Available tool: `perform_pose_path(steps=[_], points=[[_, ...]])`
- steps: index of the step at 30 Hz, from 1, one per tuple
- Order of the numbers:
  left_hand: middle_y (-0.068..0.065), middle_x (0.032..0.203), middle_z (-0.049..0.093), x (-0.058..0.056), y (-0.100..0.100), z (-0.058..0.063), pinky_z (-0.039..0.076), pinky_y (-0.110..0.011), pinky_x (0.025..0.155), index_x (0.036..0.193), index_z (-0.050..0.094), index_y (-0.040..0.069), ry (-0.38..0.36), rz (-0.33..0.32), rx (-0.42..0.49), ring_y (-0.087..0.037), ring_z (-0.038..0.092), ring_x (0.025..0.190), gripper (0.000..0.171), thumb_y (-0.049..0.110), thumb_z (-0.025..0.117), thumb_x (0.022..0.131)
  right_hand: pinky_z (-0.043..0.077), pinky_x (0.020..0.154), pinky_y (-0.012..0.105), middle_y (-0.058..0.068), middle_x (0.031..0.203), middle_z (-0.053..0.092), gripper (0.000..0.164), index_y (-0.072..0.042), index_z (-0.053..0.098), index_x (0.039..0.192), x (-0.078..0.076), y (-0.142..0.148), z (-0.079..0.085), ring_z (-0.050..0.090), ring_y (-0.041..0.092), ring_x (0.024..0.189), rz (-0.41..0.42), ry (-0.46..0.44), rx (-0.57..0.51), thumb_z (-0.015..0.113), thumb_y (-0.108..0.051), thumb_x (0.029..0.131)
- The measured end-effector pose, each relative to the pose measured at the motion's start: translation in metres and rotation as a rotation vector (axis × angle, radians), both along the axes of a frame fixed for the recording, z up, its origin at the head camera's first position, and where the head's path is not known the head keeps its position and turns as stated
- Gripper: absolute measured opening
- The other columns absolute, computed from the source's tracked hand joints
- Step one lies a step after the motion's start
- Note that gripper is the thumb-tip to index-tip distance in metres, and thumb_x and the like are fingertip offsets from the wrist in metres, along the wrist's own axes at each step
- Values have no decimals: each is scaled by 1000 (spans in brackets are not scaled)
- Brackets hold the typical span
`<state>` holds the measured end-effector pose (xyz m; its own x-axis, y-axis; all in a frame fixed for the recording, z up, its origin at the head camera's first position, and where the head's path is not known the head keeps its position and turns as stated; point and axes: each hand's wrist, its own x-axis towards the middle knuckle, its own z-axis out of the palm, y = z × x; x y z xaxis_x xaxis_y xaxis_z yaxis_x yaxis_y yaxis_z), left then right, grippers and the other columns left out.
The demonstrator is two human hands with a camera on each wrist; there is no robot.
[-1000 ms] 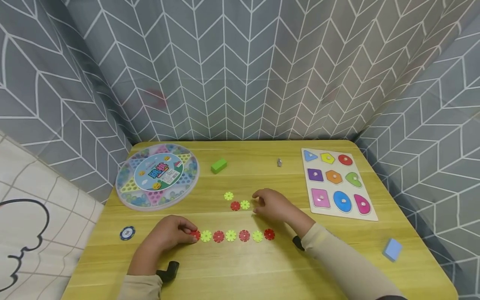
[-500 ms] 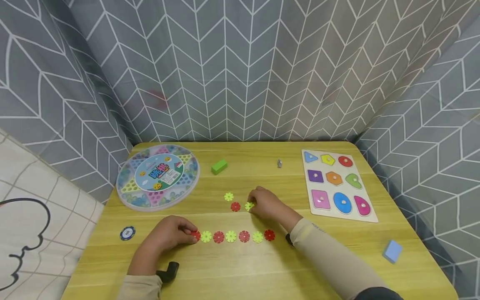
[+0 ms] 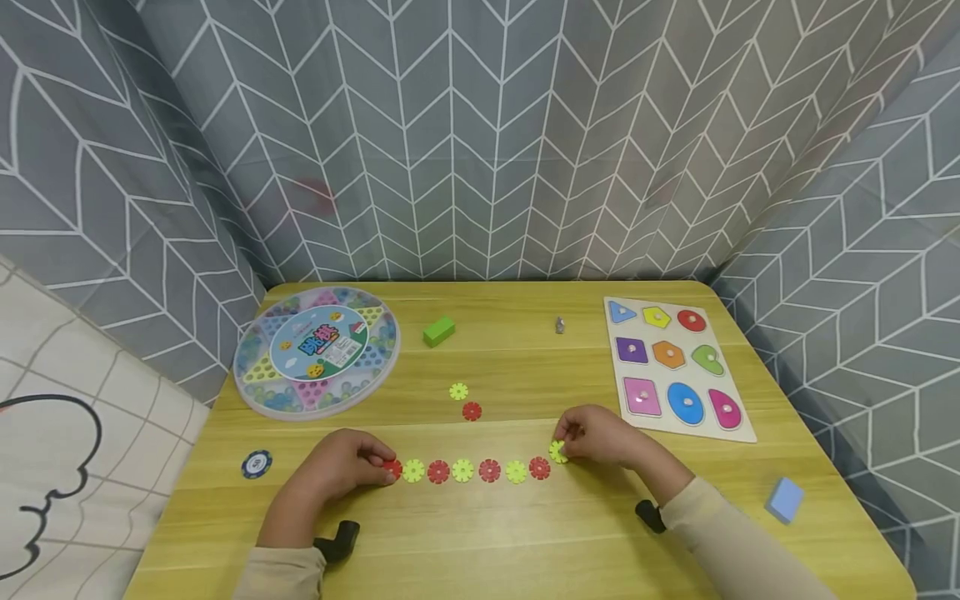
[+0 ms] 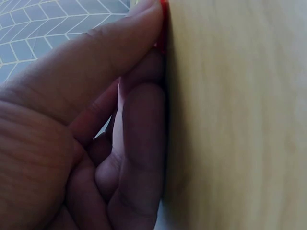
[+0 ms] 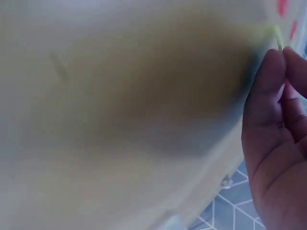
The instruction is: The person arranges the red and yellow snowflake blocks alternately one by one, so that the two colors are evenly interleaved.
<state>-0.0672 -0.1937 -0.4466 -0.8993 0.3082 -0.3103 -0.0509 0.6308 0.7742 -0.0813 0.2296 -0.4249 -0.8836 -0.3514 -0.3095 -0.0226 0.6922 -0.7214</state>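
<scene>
A row of notched red and yellow-green snowflake discs lies across the middle of the table (image 3: pixel 450 542). At its left end my left hand (image 3: pixel 341 467) pinches a red snowflake disc (image 3: pixel 393 470) flat on the table; the left wrist view shows only its red edge by the thumb. My right hand (image 3: pixel 603 435) holds a yellow-green snowflake disc (image 3: pixel 558 452) between thumb and fingers, just beyond the row's rightmost red disc (image 3: pixel 539 468). Tilted, it shows edge-on in the right wrist view. Behind the row lie another yellow-green disc (image 3: pixel 458 391) and a red disc (image 3: pixel 472 411).
A round Chinese checkers set (image 3: pixel 258 396) lies at the back left, near a poker chip (image 3: pixel 257 464). A green block (image 3: pixel 438 332) and a small metallic piece (image 3: pixel 559 325) lie at the back. On the right are a shape puzzle board (image 3: pixel 681 427) and a blue block (image 3: pixel 784 500).
My right hand has picked up the yellow-green disc from beside the loose red one and carried it right and nearer, to the row's right end. The left hand has stayed in place.
</scene>
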Motion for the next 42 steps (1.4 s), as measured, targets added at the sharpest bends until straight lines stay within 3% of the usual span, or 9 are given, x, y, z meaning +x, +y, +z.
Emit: perform_pose_path(steps=[5, 8, 14, 18, 22, 25, 29, 36, 42], points=[[4, 83, 68, 0, -1, 2, 52, -36, 79, 95, 81, 14, 3, 22, -23, -15, 60, 80, 22, 17, 94, 77, 51, 68, 30, -4, 82, 62, 14, -9, 69, 92, 19, 0, -1, 55, 14, 76, 34, 109, 47, 78, 0, 87], [4, 84, 69, -1, 0, 2, 52, -36, 79, 95, 81, 14, -2, 28, -15, -15, 61, 81, 23, 18, 94, 77, 50, 69, 31, -4, 80, 60, 16, -9, 68, 90, 23, -3, 0, 54, 14, 75, 38, 163, 88, 78, 2, 86], [4, 84, 69, -1, 3, -1, 52, -36, 80, 96, 81, 13, -16, 28, -1, -15, 61, 82, 24, 17, 94, 77, 48, 69, 31, -6, 76, 57, 16, -9, 67, 87, 26, -3, 0, 52, 13, 72, 73, 186, 164, 78, 3, 84], [4, 84, 69, -1, 4, -2, 52, -36, 80, 96, 81, 13, -10, 20, -6, -15, 61, 82, 23, 18, 94, 77, 48, 68, 32, -6, 76, 57, 13, -10, 67, 86, 17, -7, 7, 52, 12, 71, 54, 217, 193, 77, -2, 87], [5, 84, 69, -2, 5, -2, 52, -36, 81, 96, 81, 14, 0, 20, -12, -15, 61, 82, 23, 18, 94, 77, 49, 70, 36, -3, 79, 59, 8, -8, 70, 92, -1, -30, 20, 54, 15, 73, 30, 239, 193, 77, -13, 93], [5, 84, 69, -3, 4, -1, 52, -37, 82, 95, 81, 14, 2, 28, -23, -15, 61, 81, 23, 18, 94, 77, 53, 76, 39, 0, 89, 65, 24, -4, 73, 107, -14, -58, 21, 59, 16, 80, 64, 237, 211, 77, -25, 95], [4, 84, 69, -2, 4, 0, 52, -36, 81, 96, 81, 14, -11, 30, -21, -15, 61, 81, 23, 17, 94, 77, 53, 90, 42, 8, 110, 69, 46, 0, 68, 124, -28, -95, 10, 65, 22, 98, 103, 239, 283, 76, -36, 96], [4, 83, 69, -1, 5, -1, 51, -36, 80, 95, 81, 14, -10, 34, -18, -15, 60, 81, 23, 17, 94, 77, 50, 72, 36, 2, 87, 53, 34, -8, 63, 92, -41, -128, -8, 53, 18, 75, 118, 349, 421, 77, -38, 94], [4, 83, 69, -1, 4, 0, 51, -36, 81, 95, 80, 13, -4, 38, -19, -15, 60, 81, 23, 17, 94, 76, 52, 75, 36, 1, 84, 57, 17, -8, 66, 89, -45, -125, -7, 55, 17, 77, 100, 322, 333, 79, -19, 94]])
